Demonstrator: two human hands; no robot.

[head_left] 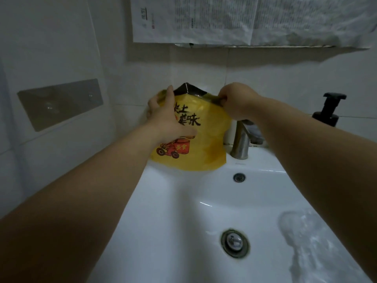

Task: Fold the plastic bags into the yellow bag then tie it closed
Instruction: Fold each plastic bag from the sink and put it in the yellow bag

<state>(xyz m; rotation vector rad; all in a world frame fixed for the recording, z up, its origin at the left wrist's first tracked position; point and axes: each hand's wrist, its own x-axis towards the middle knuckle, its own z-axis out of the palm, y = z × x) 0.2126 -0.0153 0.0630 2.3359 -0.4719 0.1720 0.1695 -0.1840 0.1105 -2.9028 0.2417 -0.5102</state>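
Nearest, a white sink basin (pixel 163 231) fills the lower frame, its drain (pixel 235 243) at lower centre and crumpled clear plastic (pixel 306 242) lying on its lower-right slope. Both bare forearms reach up from the bottom corners. At the basin's far rim stands the yellow bag (pixel 206 148), printed with black characters and a red cart. The left hand (pixel 169 119) grips its upper left side, thumb on the front and fingers spread round the edge. The right hand (pixel 236 101) pinches the dark rim at the bag's upper right, fingers curled. Just right of the bag, a metal faucet (pixel 242 139) is partly hidden behind the right forearm. Farther right a black pump bottle (pixel 328 111) stands against the pale tiled wall (pixel 285 78). A grey plate (pixel 61 103) is on the left wall, and printed papers (pixel 224 19) hang across the top.
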